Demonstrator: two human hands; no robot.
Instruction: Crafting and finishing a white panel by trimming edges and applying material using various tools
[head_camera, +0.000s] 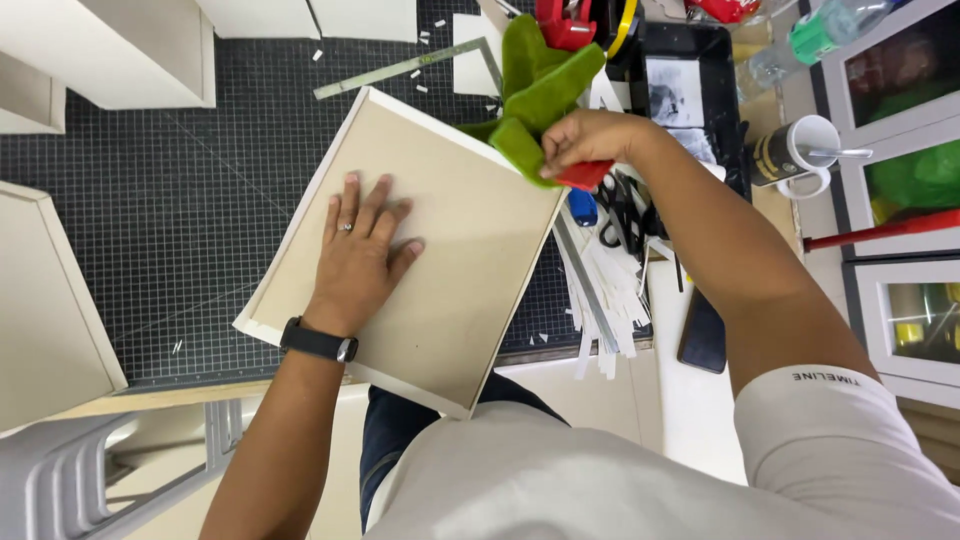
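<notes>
Far to the left of the left hand (362, 245) a second pale board panel (45, 300) lies at the mat's edge. The left hand rests flat, fingers spread, pressing on the inside of a shallow beige tray (480, 300) that sits tilted on the dark gridded cutting mat (170, 200). Beyond its fingertips a metal ruler (400, 68) lies on the mat. At the tray's upper right corner the right hand (590, 140) is closed around a bunch of green felt (540, 85) and a red-handled tool (585, 176). Just below that hand lie scissors (620, 210) and white paper strips (605, 300); to its right stands a white mug (800, 150), with a dark phone (703, 335) under the forearm.
</notes>
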